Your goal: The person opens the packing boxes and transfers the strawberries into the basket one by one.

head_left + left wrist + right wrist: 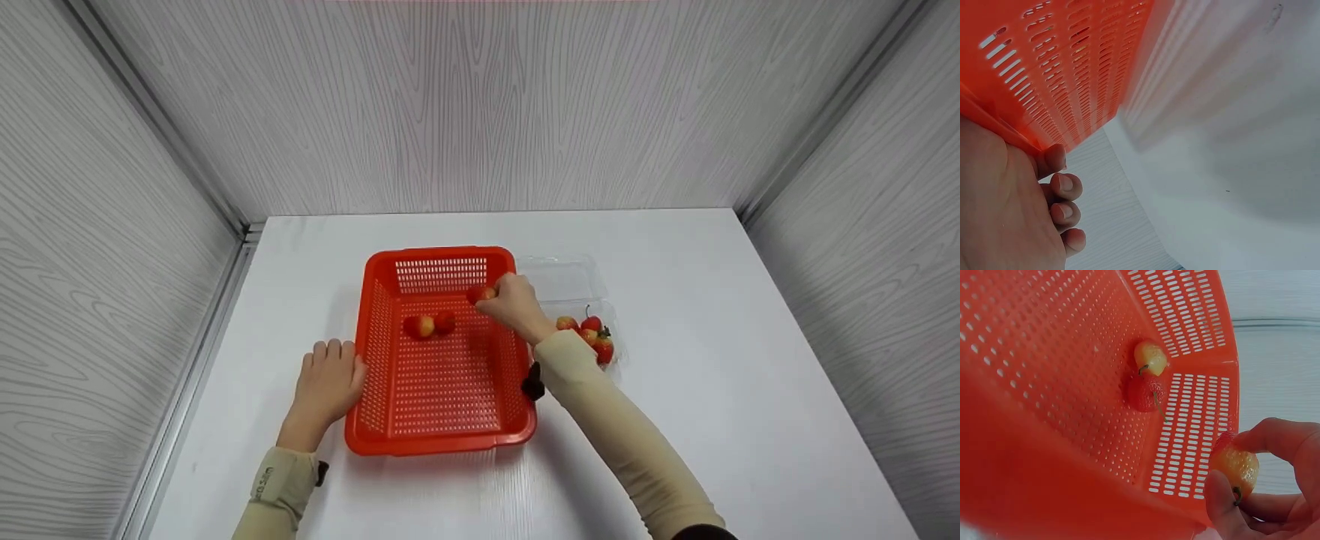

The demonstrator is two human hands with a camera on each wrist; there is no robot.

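Note:
A red plastic basket (442, 442) with slotted walls stands mid-table. My left hand (328, 379) holds its left rim; in the left wrist view the curled fingers (1064, 212) lie outside the wall and the thumb is hidden. Over the far right part of the basket, my right hand (517, 306) pinches a red and yellow strawberry (1235, 464) with a short green stem between thumb and fingers. Inside on the basket floor, a part-yellow strawberry (420, 326) and a redder strawberry (445, 322) lie close together.
Right of the basket, partly behind the right forearm, an opened clear plastic box (562, 277) holds several strawberries (602, 349). Pale wood-grain panels (480, 105) enclose the white table (712, 375) at the back and both sides.

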